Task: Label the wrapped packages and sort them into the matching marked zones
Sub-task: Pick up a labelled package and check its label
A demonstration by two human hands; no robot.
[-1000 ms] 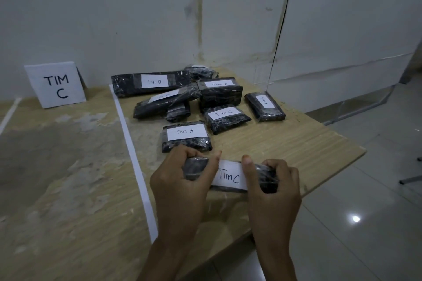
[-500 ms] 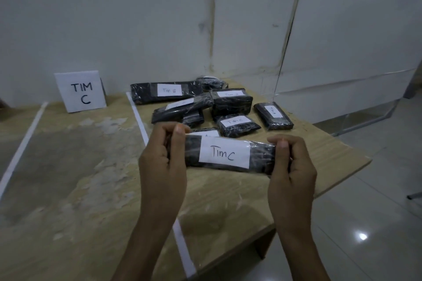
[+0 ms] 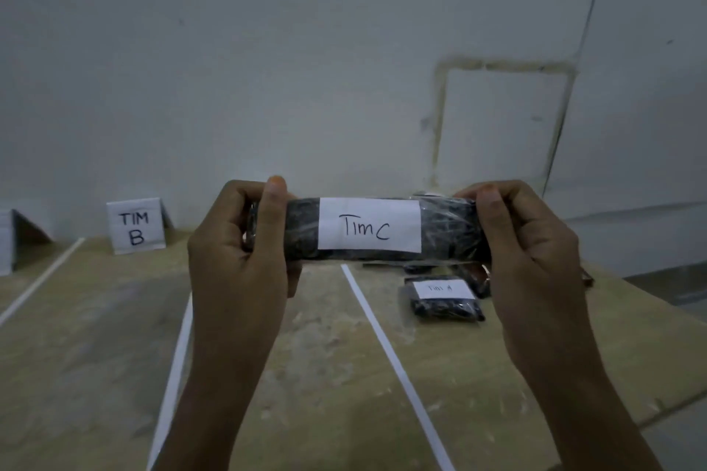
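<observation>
I hold a long black wrapped package (image 3: pixel 447 231) level in front of me, high above the table. Its white label reads "Tim C". My left hand (image 3: pixel 245 245) grips its left end and my right hand (image 3: pixel 531 249) grips its right end, thumbs toward me. Below it on the table lies a smaller black package (image 3: pixel 443 304) labelled "Tim A". More dark packages behind it are mostly hidden by the held one and my right hand. A folded white sign (image 3: pixel 136 226) reading "TIM B" stands at the back left.
White tape lines (image 3: pixel 382 336) run front to back across the wooden table (image 3: pixel 88 356) and split it into zones. Another white sign (image 3: pixel 5 241) is cut off at the far left edge. A wall stands right behind the table. The floor lies at the far right.
Both hands raised the "Tim C" package from the table's front edge to eye level. My view swung left: the "TIM C" sign is gone and the "TIM B" sign shows.
</observation>
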